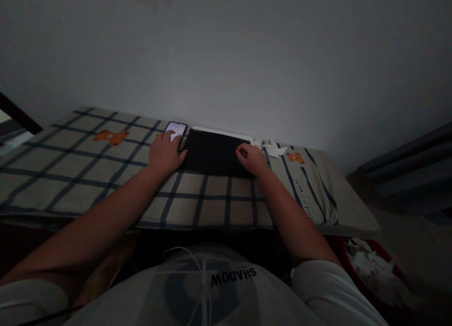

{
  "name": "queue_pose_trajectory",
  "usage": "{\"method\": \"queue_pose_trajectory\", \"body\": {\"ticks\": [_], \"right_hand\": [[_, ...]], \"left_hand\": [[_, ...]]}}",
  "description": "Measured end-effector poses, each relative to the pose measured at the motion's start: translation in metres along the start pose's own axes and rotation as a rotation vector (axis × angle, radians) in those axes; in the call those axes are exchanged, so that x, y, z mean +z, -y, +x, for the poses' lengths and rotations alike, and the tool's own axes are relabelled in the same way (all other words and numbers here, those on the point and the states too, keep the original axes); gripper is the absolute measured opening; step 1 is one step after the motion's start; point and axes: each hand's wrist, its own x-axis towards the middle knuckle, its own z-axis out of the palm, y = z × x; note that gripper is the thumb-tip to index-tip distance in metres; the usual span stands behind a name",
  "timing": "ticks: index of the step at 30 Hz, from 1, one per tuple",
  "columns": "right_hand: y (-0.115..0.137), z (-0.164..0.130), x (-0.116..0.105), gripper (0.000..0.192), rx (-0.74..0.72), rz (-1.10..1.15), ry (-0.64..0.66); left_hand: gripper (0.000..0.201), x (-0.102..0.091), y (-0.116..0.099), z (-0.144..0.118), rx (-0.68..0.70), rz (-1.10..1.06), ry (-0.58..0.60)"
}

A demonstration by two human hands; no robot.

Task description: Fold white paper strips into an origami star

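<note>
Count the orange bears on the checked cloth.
2. One bear lies far left of the left hand; a smaller bear lies right of the right hand. The hands or pad may hide more.

"SHADOW" upside down on white shirt point(233, 276), small unreadable lettering on checked cloth point(305, 201)

Dim light. A checked cloth point(88, 170) with orange bear prints is spread over the table. A black pad point(215, 151) is laid at 12 o'clock against the wall. The left hand point(165, 152) is rested palm down at its 9 o'clock edge, fingers reaching onto a lit phone point(175, 128). The right hand point(252, 159) is curled on the pad's 3 o'clock corner. White paper scraps point(274, 149) are seen just beside it, at 2 o'clock.
</note>
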Motion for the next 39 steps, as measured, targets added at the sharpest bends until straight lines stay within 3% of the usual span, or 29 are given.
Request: {"method": "queue_pose_trajectory", "body": {"ticks": [3, 8, 16, 39], "right_hand": [[0.016, -0.002, 0.015, 0.014, -0.111, 0.020, 0.112], [0.019, -0.005, 0.034, 0.015, -0.119, 0.038, 0.192], [0.013, -0.008, 0.037, 0.016, -0.112, 0.093, 0.186], [0.010, -0.007, 0.042, 0.014, -0.132, 0.113, 0.155]], "left_hand": [[0.066, 0.004, 0.017, -0.001, -0.088, 0.033, -0.025], [0.081, 0.013, 0.034, -0.001, -0.210, 0.023, 0.043], [0.067, 0.020, 0.033, -0.002, -0.190, 0.091, 0.054], [0.061, 0.022, 0.036, -0.001, -0.141, 0.206, 0.108]]}}
